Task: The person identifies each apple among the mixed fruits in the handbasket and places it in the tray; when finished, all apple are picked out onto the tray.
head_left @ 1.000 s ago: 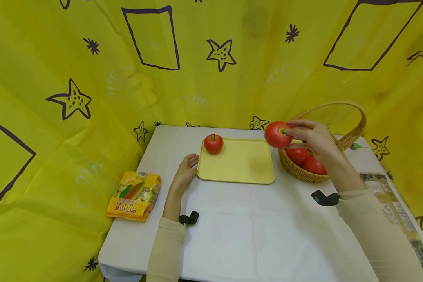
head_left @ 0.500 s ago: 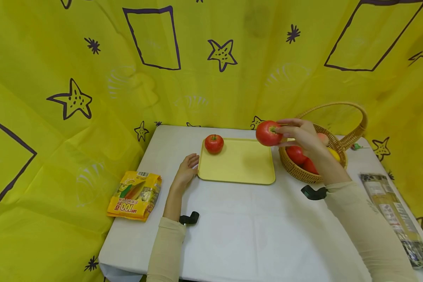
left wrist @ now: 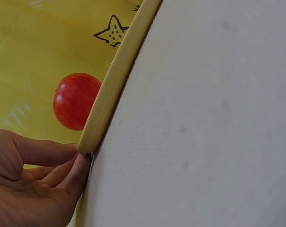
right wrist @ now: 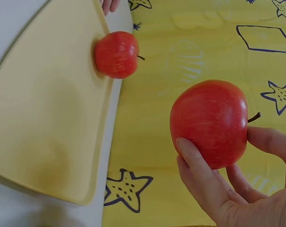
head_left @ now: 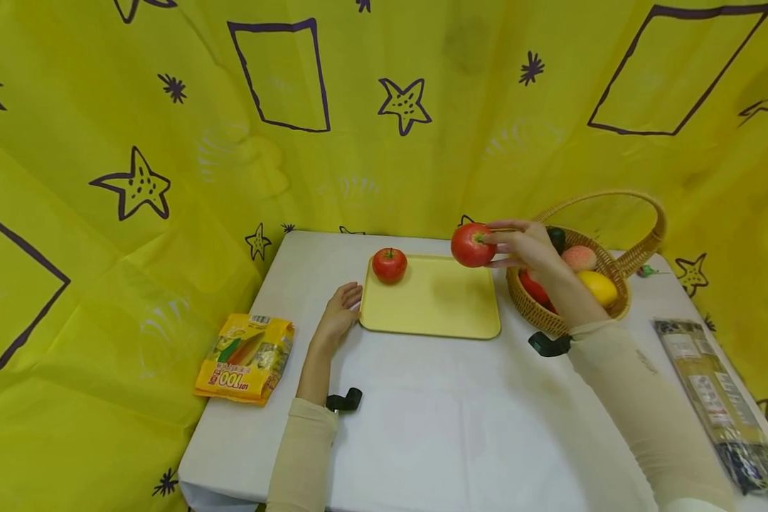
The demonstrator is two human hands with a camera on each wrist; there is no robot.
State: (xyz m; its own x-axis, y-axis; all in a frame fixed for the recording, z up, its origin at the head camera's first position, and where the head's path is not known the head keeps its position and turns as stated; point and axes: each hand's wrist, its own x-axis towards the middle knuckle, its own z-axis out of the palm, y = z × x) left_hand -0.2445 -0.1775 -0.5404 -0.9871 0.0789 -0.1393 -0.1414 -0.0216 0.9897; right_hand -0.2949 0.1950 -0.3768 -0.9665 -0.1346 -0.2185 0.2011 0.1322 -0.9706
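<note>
Red and glossy, a round stemmed apple (head_left: 467,247) was raised near the far right corner of a pale-yellow rectangular tray (head_left: 432,306), apart from it. The right hand (head_left: 521,247) pinched this apple between fingertips set on opposite sides; the left hand (head_left: 340,311) pinched the tray's left rim. Done well, such a hold probably called for a light, even grip on the smooth skin, the fruit kept clear of the rim, and the tray steadied flat on the white-covered surface (head_left: 409,434).

Two apples were outside the woven tan basket (head_left: 525,309): the held one and a second red apple (head_left: 389,267) on the tray. One pinkish round fruit (head_left: 579,257), one yellow oval fruit (head_left: 598,288) and one dark-green item (head_left: 556,238) showed inside; red fruit there, partly hidden by the forearm, could not be counted. One printed yellow bag (head_left: 246,359) lay at left.
</note>
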